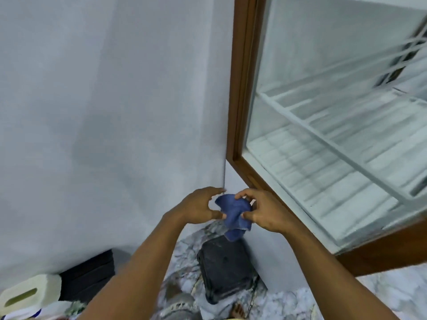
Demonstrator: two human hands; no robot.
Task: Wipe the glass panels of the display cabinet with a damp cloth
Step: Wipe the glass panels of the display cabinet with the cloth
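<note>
Head view: a downward look along two bare forearms that reach out from the near edge; the picture is slightly blurred.
blue cloth: crumpled and held up in the air between the two hands, in the middle of the scene, just left of the cabinet's lower left corner. A loose end hangs down below the hands. It is apart from the glass.
left hand: fingers curled, thumb tip against the left edge of the blue cloth and the forefinger arched over its upper corner, grasping that side.
right hand: pinches the right side of the blue cloth between thumb and bent fingers.
display cabinet: brown wooden frame on the right, running from the far top down to the near right.
glass panel: set in that frame; white shelves show behind it, along with pale reflections.
wall: plain white, filling the left and far side, its corner edge ending just above the left hand.
floor: marbled grey and white, seen below the arms.
dark case: lies flat on the floor beneath the hands, against the foot of the wall.
white container: at the near left, with a slot in its top; a black object stands just right of it against the wall.
</note>
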